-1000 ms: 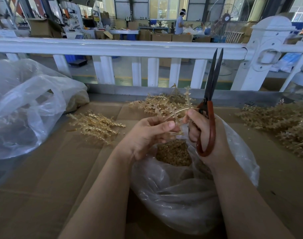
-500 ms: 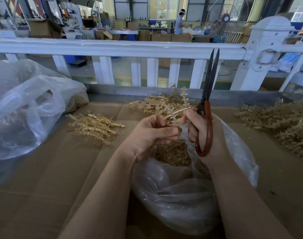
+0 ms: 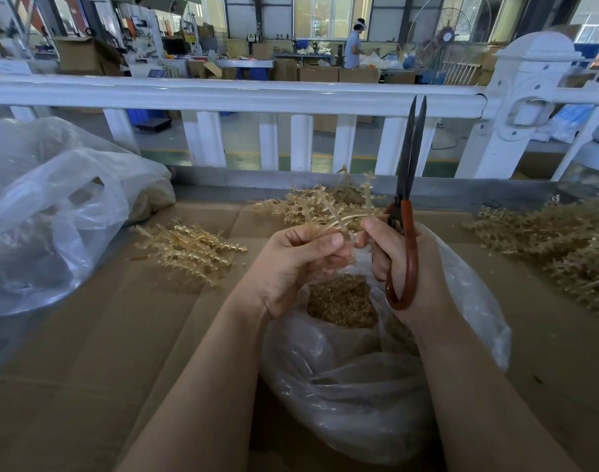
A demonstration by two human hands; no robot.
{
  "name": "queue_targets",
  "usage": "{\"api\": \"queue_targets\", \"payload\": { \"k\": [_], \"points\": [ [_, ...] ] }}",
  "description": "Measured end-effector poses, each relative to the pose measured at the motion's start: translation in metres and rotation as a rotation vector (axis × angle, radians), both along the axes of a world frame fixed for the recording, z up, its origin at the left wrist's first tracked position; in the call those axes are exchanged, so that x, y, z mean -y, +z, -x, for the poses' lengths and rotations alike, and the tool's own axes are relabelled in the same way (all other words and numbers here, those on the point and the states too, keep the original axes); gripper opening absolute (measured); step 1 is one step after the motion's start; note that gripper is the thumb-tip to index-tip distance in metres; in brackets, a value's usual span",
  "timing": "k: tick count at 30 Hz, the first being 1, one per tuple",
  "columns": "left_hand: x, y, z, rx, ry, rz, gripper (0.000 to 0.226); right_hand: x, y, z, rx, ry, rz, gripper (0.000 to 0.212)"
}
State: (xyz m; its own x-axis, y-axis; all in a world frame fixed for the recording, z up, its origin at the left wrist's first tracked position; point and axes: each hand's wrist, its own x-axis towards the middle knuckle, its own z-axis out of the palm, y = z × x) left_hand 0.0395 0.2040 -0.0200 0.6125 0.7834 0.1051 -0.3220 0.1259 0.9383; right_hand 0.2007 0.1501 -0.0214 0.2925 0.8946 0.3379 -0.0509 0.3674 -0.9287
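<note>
Hiding the sprig's (image 3: 341, 220) near end, the left hand (image 3: 291, 264) curls its grip round the stem, above the open bag (image 3: 359, 403). Just right of it, the right hand (image 3: 390, 257) pinches the same sprig while clasping upright scissors (image 3: 408, 212), its lower fingers partly hidden behind the handle.

We see bright daylight from windows (image 3: 328, 15) far beyond the right hand (image 3: 388, 253) | soft shadows | railing (image 3: 223, 93) bows at edges
</note>
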Motion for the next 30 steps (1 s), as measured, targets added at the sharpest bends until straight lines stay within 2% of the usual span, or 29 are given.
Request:
{"api": "queue_targets", "payload": {
  "k": [4,11,12,14,16,18,21,25,30],
  "points": [
    [-0.001,-0.001,0.0,-0.029,0.012,-0.025,0.016,0.0,0.001,0.001,0.006,-0.021,0.017,0.021],
    [-0.001,-0.004,-0.002,-0.026,0.059,-0.101,0.009,0.0,0.0,0.004,0.006,-0.047,0.001,0.017],
    [-0.002,-0.005,-0.002,-0.007,0.085,-0.104,0.008,-0.001,0.0,0.004,0.001,-0.05,-0.012,0.018],
    [-0.004,-0.004,-0.002,0.048,0.157,-0.106,0.009,-0.001,0.0,0.004,0.032,-0.082,-0.024,0.034],
    [-0.007,-0.004,-0.001,0.065,0.255,-0.15,0.01,-0.004,-0.003,0.003,0.149,-0.189,-0.022,0.044],
    [-0.009,-0.004,0.001,0.049,0.342,-0.205,0.008,-0.008,-0.008,0.002,0.298,-0.263,-0.004,0.046],
    [-0.011,-0.004,0.003,0.027,0.454,-0.252,0.008,-0.011,-0.015,0.001,0.513,-0.282,0.054,0.042],
    [-0.013,-0.004,0.006,0.046,0.555,-0.243,0.011,-0.011,-0.022,0.003,0.869,-0.346,0.086,0.055],
    [-0.015,-0.002,0.008,0.104,0.57,-0.292,0.017,-0.011,-0.022,0.005,0.992,-0.393,0.069,0.062]
  ]
}}
